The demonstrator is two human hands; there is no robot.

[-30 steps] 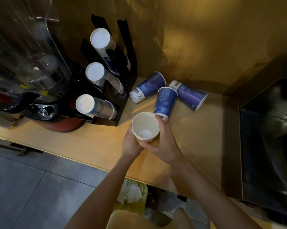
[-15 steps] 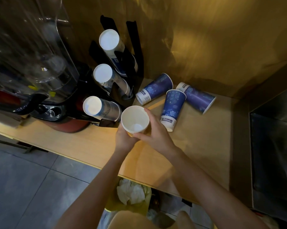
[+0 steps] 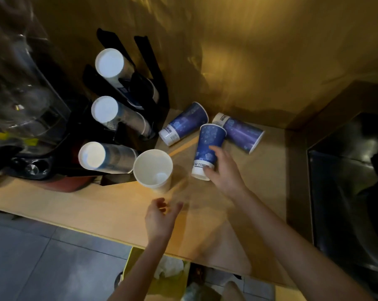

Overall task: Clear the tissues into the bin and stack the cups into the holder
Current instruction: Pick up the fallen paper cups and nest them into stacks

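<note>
The right hand (image 3: 224,174) has its grip closing on a blue paper cup (image 3: 208,148) lying on the wooden desk (image 3: 109,209); the left hand (image 3: 161,218) hovers open-fingered just below an upright white-lined cup (image 3: 153,168).

I see the holder (image 3: 127,109) at the counter's (image 3: 109,205) back-left edge, three stacks in it. An upright cup (image 3: 152,168) stands just right of it; three cups (image 3: 207,148) lie behind-right, toward the back corner. Below the front edge, the bin (image 3: 162,279) holds what I take for tissues (image 3: 168,268).
</note>
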